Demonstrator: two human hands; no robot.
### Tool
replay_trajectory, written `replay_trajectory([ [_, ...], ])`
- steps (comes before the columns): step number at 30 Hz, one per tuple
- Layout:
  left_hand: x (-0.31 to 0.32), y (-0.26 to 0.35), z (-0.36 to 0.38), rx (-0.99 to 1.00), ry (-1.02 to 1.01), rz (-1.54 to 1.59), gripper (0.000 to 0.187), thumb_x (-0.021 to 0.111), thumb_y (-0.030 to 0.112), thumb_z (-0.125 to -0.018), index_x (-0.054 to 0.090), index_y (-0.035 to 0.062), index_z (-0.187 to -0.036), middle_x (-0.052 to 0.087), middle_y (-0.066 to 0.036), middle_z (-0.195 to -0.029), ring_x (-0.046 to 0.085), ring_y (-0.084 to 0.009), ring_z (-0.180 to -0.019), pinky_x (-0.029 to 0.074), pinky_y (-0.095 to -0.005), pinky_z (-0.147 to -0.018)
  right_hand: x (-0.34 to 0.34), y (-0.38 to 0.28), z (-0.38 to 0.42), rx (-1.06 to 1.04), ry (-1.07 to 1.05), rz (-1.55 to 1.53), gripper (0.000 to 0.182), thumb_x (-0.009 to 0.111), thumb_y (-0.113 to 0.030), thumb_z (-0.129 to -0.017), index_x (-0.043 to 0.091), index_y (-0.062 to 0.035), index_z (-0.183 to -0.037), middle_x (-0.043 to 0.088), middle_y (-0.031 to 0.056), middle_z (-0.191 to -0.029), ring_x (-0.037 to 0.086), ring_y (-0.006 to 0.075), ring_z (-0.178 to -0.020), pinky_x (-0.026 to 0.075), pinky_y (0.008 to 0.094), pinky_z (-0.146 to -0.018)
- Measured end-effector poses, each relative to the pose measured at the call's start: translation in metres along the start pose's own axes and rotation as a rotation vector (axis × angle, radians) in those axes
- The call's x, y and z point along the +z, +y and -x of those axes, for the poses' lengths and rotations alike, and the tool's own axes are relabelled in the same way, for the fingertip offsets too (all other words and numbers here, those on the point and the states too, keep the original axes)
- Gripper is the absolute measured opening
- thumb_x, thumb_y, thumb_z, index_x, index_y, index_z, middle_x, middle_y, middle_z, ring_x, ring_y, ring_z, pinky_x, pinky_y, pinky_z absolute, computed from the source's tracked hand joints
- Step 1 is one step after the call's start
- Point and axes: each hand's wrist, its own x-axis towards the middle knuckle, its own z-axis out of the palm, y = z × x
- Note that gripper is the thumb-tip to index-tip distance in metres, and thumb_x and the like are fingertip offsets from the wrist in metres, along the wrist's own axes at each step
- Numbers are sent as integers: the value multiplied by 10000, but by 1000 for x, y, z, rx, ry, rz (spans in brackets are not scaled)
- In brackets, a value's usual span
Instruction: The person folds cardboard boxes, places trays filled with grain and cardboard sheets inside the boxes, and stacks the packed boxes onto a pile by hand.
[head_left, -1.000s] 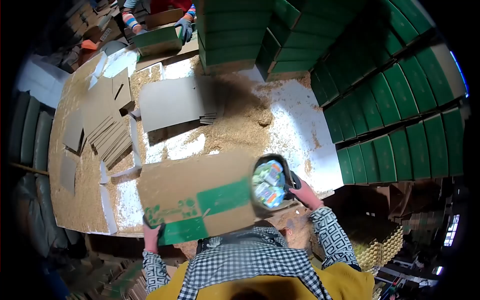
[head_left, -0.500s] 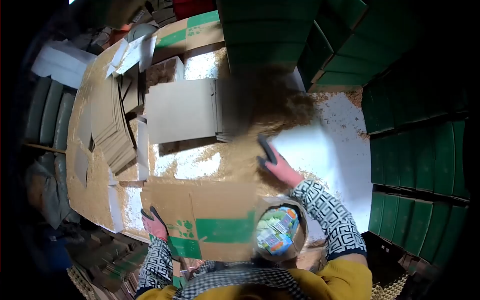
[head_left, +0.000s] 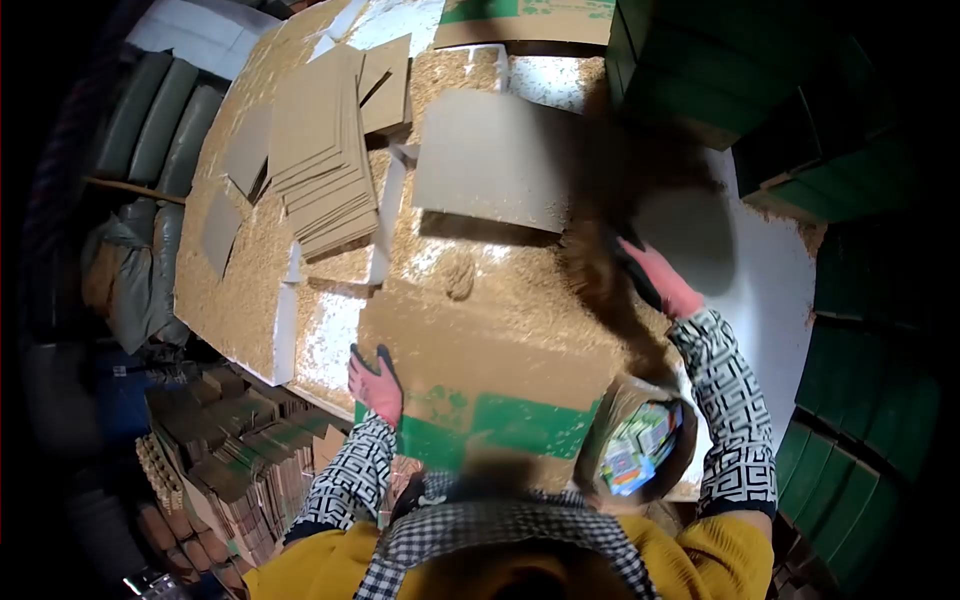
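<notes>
My left hand [head_left: 376, 388], in a pink glove with dark fingertips, is at the left edge of a brown cardboard box [head_left: 500, 345] with green print. Its thumb and fingers are apart. My right hand [head_left: 655, 275], gloved alike, reaches over the sawdust [head_left: 530, 275] with fingers stretched out into shadow, near the right end of a greyish cardboard sheet [head_left: 490, 160]. Whether its fingertips touch the sheet is hidden in the dark. Below my right forearm, an open bag [head_left: 590, 440] holds colourful printed packets [head_left: 640, 450].
Several flat cardboard pieces [head_left: 318, 150] lie fanned on the sawdust-covered table. Green boxes [head_left: 850, 370] are stacked along the right side. Grey-green filled sacks [head_left: 145, 110] lie at the left, and folded cardboard bundles [head_left: 240, 480] stand at lower left. White dividers [head_left: 388, 220] cross the table.
The view has shifted, so the table sits further right and higher. My right hand has moved further up among the shadow beside the cardboard sheet, which now looks bowed. My left hand stays at the box edge.
</notes>
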Motion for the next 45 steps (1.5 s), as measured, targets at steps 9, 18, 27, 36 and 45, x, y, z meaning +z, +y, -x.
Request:
replay_trajectory([
  [9,-40,-25,-33,23,-450,265,772,570,541,-855,263,185,-1467,335,-272,-1394,341,-443,-1266,305,-508,-1035,171,3,93,469,549,-235,982,678,-543,-752,236,-6,-1447,386,335,-1363,378,459,-1274,347,460,-1038],
  [18,-124,-46,-112,344,-452,1245,453,594,264,-919,471,12,-1276,562,-115,-1178,535,-203,-1062,412,-316,-925,172,-135,164,41,1173,-427,674,662,-226,-860,338,6,-1403,488,201,-1304,497,271,-1167,393,342,-998],
  [27,-171,4,-174,336,-317,1701,175,593,80,-897,634,-23,-1033,661,-74,-908,607,-145,-847,483,-255,-775,184,-237,206,-249,1085,-870,169,579,-87,-888,584,2,-1031,601,85,-1055,548,148,-926,442,278,-857],
  [36,-260,-3,-7,1392,-862,701,498,744,304,-708,621,84,-1138,589,-124,-1207,538,-273,-1146,445,-416,-969,162,-190,185,-486,965,-159,673,699,-145,-749,401,-66,-1348,374,164,-1342,381,313,-1231,346,405,-1029],
  [45,-176,-71,-36,523,-937,785,930,768,449,-715,350,-16,-1403,409,-226,-1408,374,-327,-1315,291,-373,-1107,152,-234,267,-769,-181,468,754,749,-248,-640,465,-142,-1331,420,177,-1346,356,381,-1285,240,563,-1079],
])
